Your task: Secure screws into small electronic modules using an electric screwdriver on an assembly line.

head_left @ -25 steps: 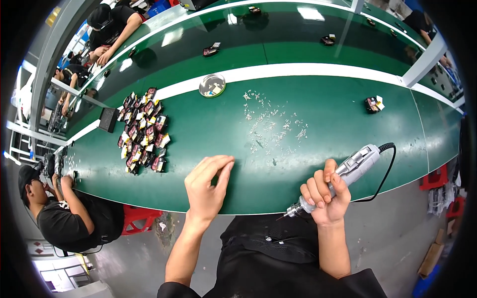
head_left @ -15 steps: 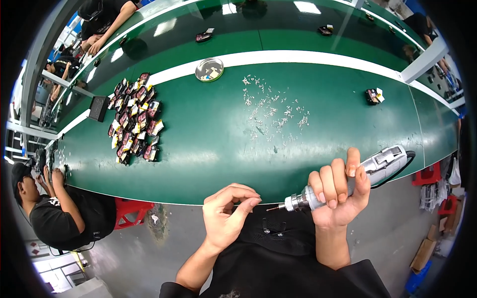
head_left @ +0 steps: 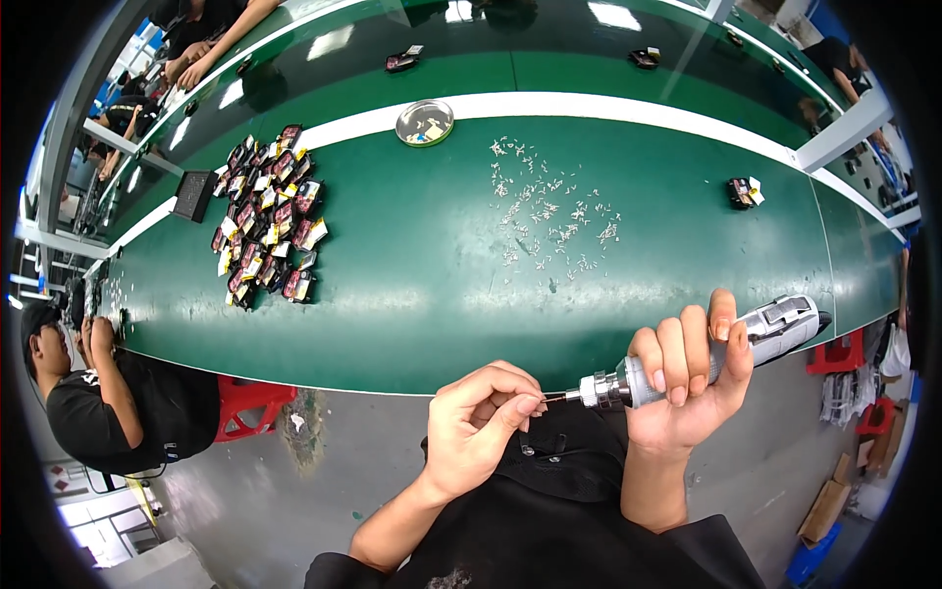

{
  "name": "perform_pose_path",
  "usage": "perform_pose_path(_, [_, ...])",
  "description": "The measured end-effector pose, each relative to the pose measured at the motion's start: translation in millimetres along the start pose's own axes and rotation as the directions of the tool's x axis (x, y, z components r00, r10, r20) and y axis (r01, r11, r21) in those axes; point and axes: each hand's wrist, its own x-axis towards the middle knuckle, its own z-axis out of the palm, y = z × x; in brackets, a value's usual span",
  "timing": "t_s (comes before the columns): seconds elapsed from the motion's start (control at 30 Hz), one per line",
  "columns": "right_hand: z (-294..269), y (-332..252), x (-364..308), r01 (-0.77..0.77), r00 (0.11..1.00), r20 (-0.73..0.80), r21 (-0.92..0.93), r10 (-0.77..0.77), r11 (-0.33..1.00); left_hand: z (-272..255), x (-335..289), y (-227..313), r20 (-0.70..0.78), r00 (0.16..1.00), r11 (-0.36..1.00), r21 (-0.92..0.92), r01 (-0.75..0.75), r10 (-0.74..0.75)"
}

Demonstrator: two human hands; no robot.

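Note:
My right hand (head_left: 692, 393) is wrapped round a grey handheld rotary tool (head_left: 775, 329), held tilted over the front table edge. A silver chuck (head_left: 603, 390) at its left end carries a thin bit (head_left: 560, 399). My left hand (head_left: 483, 422) is closed in a pinch, thumb against fingers, right at the tip of that bit. Whatever lies between those fingertips is too small or hidden to name. Many tiny white slivers (head_left: 559, 218) are scattered on the green tabletop (head_left: 412, 294) beyond my hands.
A heap of small black packs with yellow-white tags (head_left: 265, 221) covers the left of the table, beside a black tray (head_left: 193, 195). A round metal dish (head_left: 425, 124) holds small pieces. One tagged pack (head_left: 745, 192) lies right. A seated person (head_left: 113, 393) works at left.
My left hand has moved right and slightly up, so its pinched fingertips now meet the bit's tip. The tool has shifted a little to the right. The view has shifted slightly.

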Motion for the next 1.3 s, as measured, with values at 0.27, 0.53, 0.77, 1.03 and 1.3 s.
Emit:
perform_pose_path(0.27, [-1.0, 2.3, 0.5, -0.016, 0.999, -0.04, 0.005, 0.016, 1.0, -0.9, 0.1, -1.1, 0.014, 0.999, 1.0, -0.003, 0.031, -0.031])
perform_pose_path(0.53, [-2.5, 3.7, 1.5, -0.03, 0.999, -0.042, -0.001, 0.03, 1.0, -2.7, 3.3, 0.1, 0.031, 0.998, 0.998, 0.013, 0.056, -0.057])
perform_pose_path(0.77, [-5.4, 4.4, 2.5, -0.016, 0.998, -0.059, -0.041, 0.013, 0.999, -0.8, 10.3, 3.0, 0.058, 0.99, 0.907, 0.397, -0.138, 0.125])
perform_pose_path(1.03, [-7.4, 4.2, 5.5, -0.013, 0.996, -0.091, -0.062, 0.007, 0.998, 3.4, 17.1, 1.4, 0.135, 0.938, 0.724, 0.603, -0.335, 0.321])
perform_pose_path(1.3, [-10.2, 5.3, 9.2, -0.032, 0.987, -0.159, -0.012, 0.03, 0.999, 6.6, 20.7, -4.0, 0.144, 0.952, 0.749, 0.59, -0.301, 0.269])
